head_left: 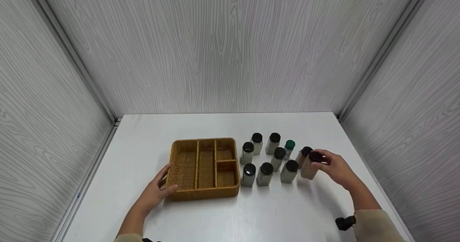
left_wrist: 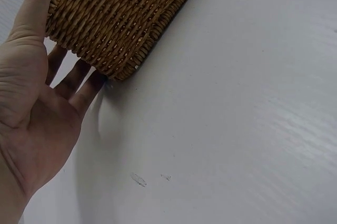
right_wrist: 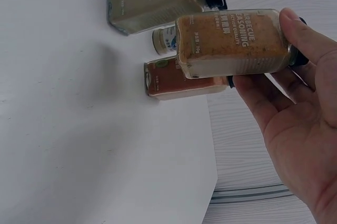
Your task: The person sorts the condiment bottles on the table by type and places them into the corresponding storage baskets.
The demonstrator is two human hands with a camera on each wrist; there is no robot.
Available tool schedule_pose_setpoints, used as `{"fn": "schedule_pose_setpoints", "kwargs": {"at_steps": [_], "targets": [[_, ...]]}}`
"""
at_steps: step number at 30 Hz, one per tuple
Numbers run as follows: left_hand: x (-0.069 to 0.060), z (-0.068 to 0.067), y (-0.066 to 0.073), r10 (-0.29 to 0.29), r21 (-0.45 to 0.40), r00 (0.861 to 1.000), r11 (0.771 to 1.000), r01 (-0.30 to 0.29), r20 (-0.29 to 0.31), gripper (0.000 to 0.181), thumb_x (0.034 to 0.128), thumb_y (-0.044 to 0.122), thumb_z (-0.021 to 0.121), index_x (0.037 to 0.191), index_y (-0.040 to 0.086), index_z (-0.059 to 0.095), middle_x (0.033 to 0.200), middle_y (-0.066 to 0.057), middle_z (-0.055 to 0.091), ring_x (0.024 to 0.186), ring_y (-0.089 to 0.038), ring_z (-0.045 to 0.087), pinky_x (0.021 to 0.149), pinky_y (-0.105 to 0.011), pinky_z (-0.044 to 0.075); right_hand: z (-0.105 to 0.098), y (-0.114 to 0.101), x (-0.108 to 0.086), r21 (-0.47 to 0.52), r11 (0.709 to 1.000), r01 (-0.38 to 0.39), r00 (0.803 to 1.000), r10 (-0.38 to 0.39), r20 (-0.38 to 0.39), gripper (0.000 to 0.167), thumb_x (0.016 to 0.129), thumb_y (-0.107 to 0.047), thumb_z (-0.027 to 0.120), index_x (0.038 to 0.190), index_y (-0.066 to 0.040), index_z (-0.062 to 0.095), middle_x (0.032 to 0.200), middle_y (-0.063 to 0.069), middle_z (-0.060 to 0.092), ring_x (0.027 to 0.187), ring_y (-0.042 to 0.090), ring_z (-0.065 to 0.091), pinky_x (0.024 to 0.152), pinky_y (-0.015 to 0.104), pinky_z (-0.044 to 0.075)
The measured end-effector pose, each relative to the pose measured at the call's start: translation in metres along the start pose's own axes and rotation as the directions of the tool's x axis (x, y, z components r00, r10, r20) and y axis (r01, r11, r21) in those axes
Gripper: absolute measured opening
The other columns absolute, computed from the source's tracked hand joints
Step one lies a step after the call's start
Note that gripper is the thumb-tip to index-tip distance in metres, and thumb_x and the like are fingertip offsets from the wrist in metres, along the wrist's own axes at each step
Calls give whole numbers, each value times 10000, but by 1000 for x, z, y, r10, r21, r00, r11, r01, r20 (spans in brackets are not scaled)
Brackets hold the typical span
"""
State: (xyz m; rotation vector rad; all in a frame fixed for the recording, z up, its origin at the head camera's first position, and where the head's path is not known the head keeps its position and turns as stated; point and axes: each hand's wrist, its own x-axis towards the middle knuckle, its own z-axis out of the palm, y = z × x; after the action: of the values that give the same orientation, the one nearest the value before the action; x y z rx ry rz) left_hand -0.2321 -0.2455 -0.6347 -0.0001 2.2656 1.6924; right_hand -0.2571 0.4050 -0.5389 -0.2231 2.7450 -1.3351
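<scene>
My right hand (head_left: 336, 168) holds a square glass jar of barbecue seasoning (right_wrist: 231, 42) near its dark cap, thumb on one side and fingers on the other. In the right wrist view the jar is partly filled with orange-brown powder. Close by it stand a jar of red powder (right_wrist: 184, 78) and a salt and pepper jar (right_wrist: 152, 3). My left hand (head_left: 152, 195) grips the near left corner of a brown wicker basket (head_left: 203, 194). Its thumb lies at the rim and the fingers reach along the side, as the left wrist view shows. The basket's compartments hold nothing visible.
Several black-capped seasoning jars (head_left: 265, 178) stand upright to the right of the basket, among them a small bottle with a green cap (head_left: 289, 145). All rest on a white table (head_left: 201, 222), with grey wood-grain panels (head_left: 230, 48) behind and at both sides.
</scene>
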Motion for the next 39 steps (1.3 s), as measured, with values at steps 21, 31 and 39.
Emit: {"fn": "schedule_pose_setpoints", "kwargs": {"at_steps": [21, 31, 39], "targets": [[0, 3, -1, -5, 13, 1000, 1000, 5, 2, 980, 1019, 389, 776, 1743, 435, 118, 1858, -106, 33, 1684, -520, 78, 1349, -642, 219, -2, -26, 6, -16, 1000, 20, 1000, -20, 4, 594, 1039, -229, 755, 1555, -22, 545, 1522, 284, 599, 1413, 486, 620, 1034, 278, 606], [-3, 4, 3, 3, -4, 1000, 1000, -3, 14, 960, 1049, 372, 739, 1742, 454, 79, 1850, -158, 3, 1683, -527, 42, 1347, -651, 206, -7, -42, 9, -45, 998, 54, 998, -53, 21, 600, 1064, -244, 719, 1572, -5, 509, 1520, 310, 583, 1429, 516, 594, 1101, 466, 599], [-3, 3, 3, 6, -10, 1000, 1000, -6, 17, 967, 1048, 357, 742, 1750, 417, 79, 1852, -148, -10, 1681, -533, 14, 1350, -659, 164, -7, -52, 12, -27, 998, 62, 998, -61, 17, 589, 1060, -215, 725, 1572, -12, 514, 1521, 308, 579, 1420, 505, 605, 1086, 424, 610]]}}
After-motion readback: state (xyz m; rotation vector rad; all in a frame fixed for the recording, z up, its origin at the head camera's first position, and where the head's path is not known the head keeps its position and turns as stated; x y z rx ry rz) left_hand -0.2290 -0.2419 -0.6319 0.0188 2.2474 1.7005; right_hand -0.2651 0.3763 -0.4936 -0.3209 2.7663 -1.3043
